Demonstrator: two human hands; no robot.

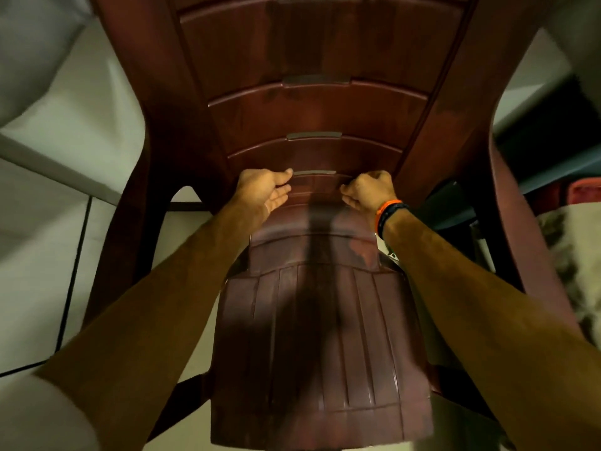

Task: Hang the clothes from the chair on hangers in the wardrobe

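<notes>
A maroon plastic chair [312, 353] fills the view, seen from above with its slatted back [312, 109] rising away from me. Both bare arms reach to where the seat meets the back. My left hand [265, 190] hovers there palm inward, fingers apart and empty. My right hand [369, 192], with orange and dark bands on the wrist, has its fingers curled in a pinch. A faint, blurred maroon sheet [312, 245] spans the seat below the two hands. I cannot tell whether it is cloth or whether the right hand grips it. No hanger or wardrobe is in view.
Pale floor tiles [39, 255] lie to the left of the chair. At the right edge are a floral patterned fabric [572, 275], a reddish object [582, 190] and a dark teal surface [553, 151]. The chair's armrests flank both arms.
</notes>
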